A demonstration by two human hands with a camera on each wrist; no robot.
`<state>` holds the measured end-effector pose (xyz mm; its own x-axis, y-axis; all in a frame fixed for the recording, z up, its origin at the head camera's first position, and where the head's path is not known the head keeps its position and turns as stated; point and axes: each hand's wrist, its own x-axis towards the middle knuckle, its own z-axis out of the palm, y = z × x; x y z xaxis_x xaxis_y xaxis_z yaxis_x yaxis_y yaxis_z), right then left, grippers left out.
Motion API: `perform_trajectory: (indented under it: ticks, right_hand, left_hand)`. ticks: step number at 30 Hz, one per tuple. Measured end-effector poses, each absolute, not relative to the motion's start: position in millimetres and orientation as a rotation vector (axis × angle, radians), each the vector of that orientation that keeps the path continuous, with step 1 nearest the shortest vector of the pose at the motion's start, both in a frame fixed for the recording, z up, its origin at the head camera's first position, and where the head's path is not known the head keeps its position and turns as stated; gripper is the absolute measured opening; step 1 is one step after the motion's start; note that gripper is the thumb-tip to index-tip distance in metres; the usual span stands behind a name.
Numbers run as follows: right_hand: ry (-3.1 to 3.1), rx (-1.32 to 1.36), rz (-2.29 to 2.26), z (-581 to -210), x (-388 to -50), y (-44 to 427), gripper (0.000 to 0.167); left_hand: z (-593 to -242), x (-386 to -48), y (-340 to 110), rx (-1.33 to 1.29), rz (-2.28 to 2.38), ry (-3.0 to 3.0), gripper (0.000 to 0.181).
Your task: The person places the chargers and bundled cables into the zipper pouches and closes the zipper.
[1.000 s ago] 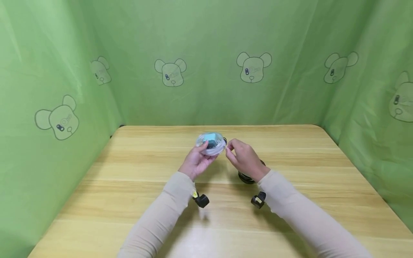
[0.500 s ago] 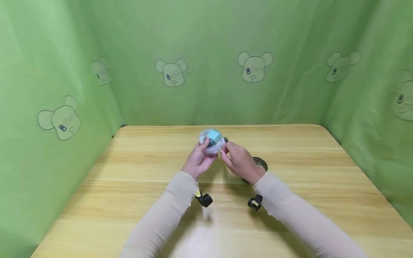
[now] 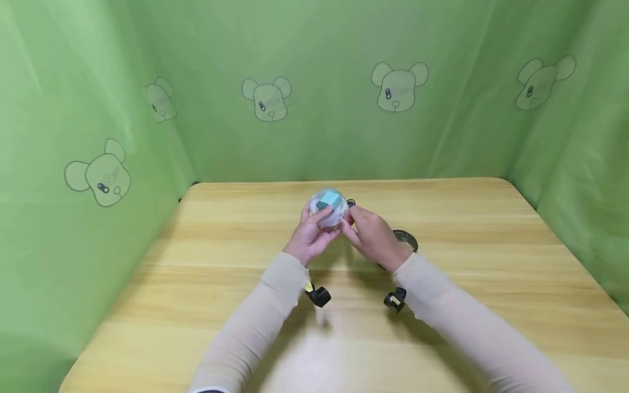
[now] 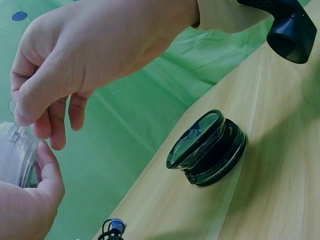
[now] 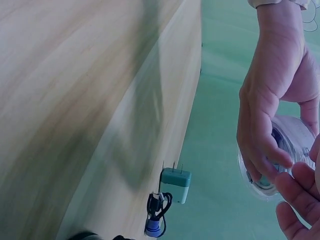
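Observation:
My left hand [image 3: 312,234] grips a round clear zip pouch [image 3: 336,219] with white edging, held up above the far part of the table. In the left wrist view, the thumb and curled fingers of my right hand [image 4: 75,70] pinch the zip pull [image 4: 15,134] at its rim. Behind the pouch stands a teal charger plug [image 5: 176,184], which shows through the clear plastic in the head view. Beside the charger lies a coiled black cable [image 5: 159,212] with a blue end. A black round zip case [image 4: 207,149] with a clear top sits near my right hand.
The wooden table [image 3: 196,305] reaches to green curtains [image 3: 324,147] on the far and both side edges. Small black cameras [image 3: 318,296] hang under both wrists.
My right hand has moved left, in against the pouch rim. The pouch has tilted up so its round face shows more. The whole head view has shifted slightly.

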<state>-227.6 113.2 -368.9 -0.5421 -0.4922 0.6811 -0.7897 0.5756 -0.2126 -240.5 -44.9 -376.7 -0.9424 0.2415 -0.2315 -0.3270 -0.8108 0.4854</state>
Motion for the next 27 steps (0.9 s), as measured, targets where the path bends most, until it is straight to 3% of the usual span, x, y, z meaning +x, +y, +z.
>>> perform_trajectory:
  ticks: [27]
  right_hand:
    - [-2.225,0.997,0.653,-366.2,-231.5,125.8,0.007]
  left_hand:
    - [-377.3,-240.8,-51.7,-0.205,2.657,0.913,0.072]
